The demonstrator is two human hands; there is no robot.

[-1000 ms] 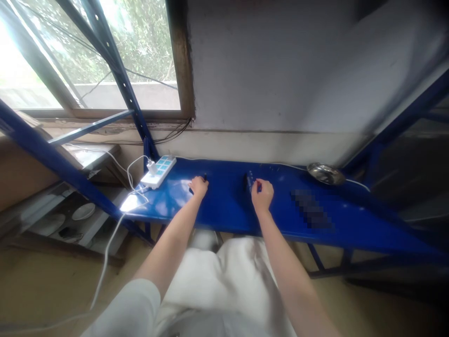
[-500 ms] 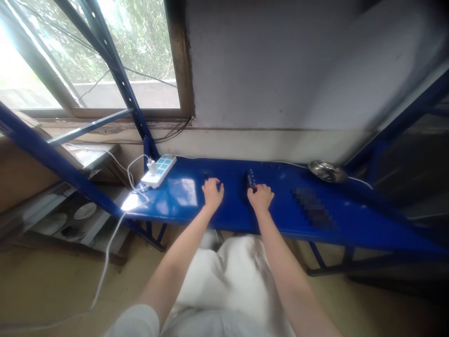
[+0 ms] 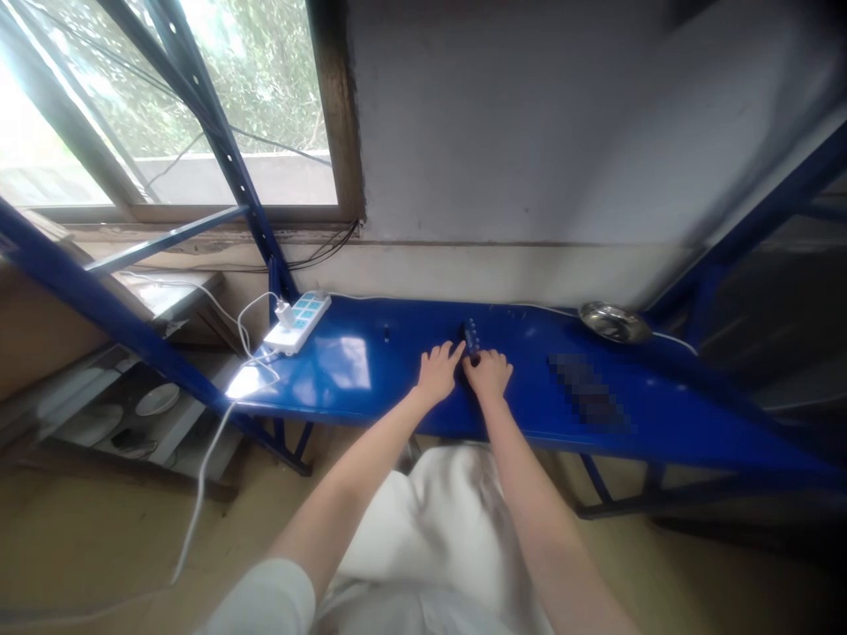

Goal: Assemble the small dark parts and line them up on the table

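Note:
A small dark object [image 3: 470, 335] with a row of bluish round bumps along one side stands on the blue table [image 3: 410, 309]; its exact kind I cannot make out. My right hand [image 3: 488, 374] is closed on its near end, thumb toward the left, hiding that part. Close on the left is my left hand [image 3: 438, 373], fingers apart, with one finger reaching to the object's left side; whether it touches is too small to tell. Farther left, a little black piece [image 3: 387, 332] lies by itself on the tabletop.
A white power strip [image 3: 299, 323] with a plug and cable lies at the table's left end. Toward the back right is a shiny metal bowl [image 3: 615, 323]. A blurred-out dark item [image 3: 590, 391] lies right of my hands. Blue frame posts [image 3: 218, 132] rise on the left.
My left hand has moved right, away from the small black piece, and is now beside my right hand. The right hand stays at the dark object.

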